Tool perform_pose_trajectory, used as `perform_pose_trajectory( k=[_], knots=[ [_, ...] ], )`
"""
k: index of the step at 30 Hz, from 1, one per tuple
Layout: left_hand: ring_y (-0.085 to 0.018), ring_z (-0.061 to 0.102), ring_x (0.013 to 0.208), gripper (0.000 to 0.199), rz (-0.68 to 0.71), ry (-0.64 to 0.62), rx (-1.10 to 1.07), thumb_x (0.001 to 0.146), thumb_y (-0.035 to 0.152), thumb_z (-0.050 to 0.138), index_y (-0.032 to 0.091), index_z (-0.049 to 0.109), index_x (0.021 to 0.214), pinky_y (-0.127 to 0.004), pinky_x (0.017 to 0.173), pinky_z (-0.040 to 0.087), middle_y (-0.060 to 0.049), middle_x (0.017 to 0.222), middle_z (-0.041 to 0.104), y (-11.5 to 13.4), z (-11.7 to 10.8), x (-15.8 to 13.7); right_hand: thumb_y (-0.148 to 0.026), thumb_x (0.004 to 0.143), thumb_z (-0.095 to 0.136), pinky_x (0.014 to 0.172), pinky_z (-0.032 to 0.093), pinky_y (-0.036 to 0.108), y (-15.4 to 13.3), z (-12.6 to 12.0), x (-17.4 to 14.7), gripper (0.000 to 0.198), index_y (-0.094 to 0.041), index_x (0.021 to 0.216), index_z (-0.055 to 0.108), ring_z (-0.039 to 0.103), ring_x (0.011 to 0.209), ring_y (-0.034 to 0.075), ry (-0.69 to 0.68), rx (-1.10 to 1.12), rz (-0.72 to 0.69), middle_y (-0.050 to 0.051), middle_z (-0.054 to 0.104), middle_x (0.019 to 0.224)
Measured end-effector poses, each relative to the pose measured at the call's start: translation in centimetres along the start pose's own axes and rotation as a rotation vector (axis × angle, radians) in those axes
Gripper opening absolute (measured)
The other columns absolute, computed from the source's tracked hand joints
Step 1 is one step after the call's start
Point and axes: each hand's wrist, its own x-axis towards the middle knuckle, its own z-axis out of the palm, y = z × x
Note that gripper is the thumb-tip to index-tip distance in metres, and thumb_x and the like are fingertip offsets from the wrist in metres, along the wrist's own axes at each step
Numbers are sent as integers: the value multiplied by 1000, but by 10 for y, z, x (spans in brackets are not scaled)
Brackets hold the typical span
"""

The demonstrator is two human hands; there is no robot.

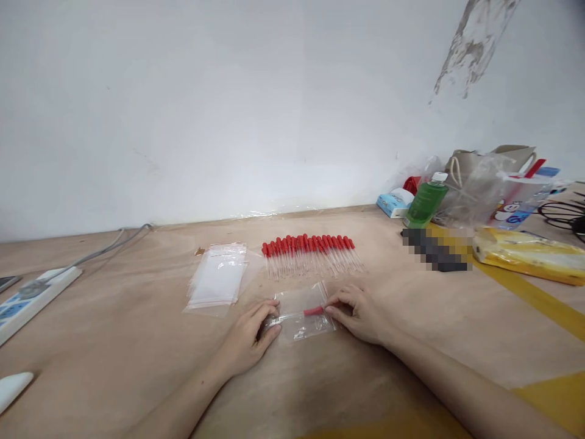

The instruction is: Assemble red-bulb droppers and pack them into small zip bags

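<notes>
A clear zip-lock bag [292, 302] lies flat on the table in front of me, with a red-bulbed dropper [313, 311] lying crosswise in it or on it; which of the two I cannot tell. Its red bulb points right and its thin clear tube points left. My left hand [256, 332] grips the bag's left edge between thumb and fingers. At the right edge, my right hand [359, 311] pinches the bag beside the end of the bulb. Beyond the bag lies a row of several red-bulbed droppers [308, 244], bulbs away from me. A stack of zip-lock bags [217, 277] sits to their left.
A power strip [39, 302] with a grey cable lies at the left. To the right stand a green bottle [427, 201], a tissue pack [395, 202], a plastic cup [521, 198] and a yellow packet [530, 253]. A white wall [205, 110] closes off the back.
</notes>
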Motion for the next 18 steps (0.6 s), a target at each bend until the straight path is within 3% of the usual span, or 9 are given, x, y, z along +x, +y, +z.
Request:
perform_pose_trajectory(
  k=[7, 11, 15, 18],
  knots=[
    [-19, 48, 111, 14, -33, -12, -27, 88, 27, 41, 21, 53, 89, -37, 90, 42, -6, 112, 57, 2, -3, 3, -31, 78, 50, 70, 34, 31, 17, -2, 27, 17, -22, 77, 65, 54, 70, 16, 245, -124, 107, 2, 63, 73],
    [-20, 45, 115, 27, -4, -22, 54, 87, 30, 43, 23, 54, 111, -39, 97, 38, -6, 124, 51, -3, 1, 3, -30, 77, 50, 74, 31, 34, 11, -10, 73, 16, -23, 74, 64, 54, 71, 17, 270, -247, 179, 0, 63, 70],
    [-22, 37, 123, 32, -25, -23, 165, 90, 30, 37, 25, 54, 117, -45, 102, 31, -5, 130, 46, -7, 3, 2, -28, 81, 46, 80, 30, 38, 6, -8, 124, 24, -23, 98, 62, 52, 92, 23, 233, -393, 213, 7, 63, 92],
    [-23, 31, 127, 34, -30, -40, 250, 89, 30, 38, 26, 52, 120, -48, 105, 25, -4, 134, 42, -6, 2, 2, -27, 83, 43, 82, 30, 40, 12, -5, 148, 27, -21, 101, 62, 47, 100, 26, 171, -432, 229, 12, 58, 101]
  ],
)
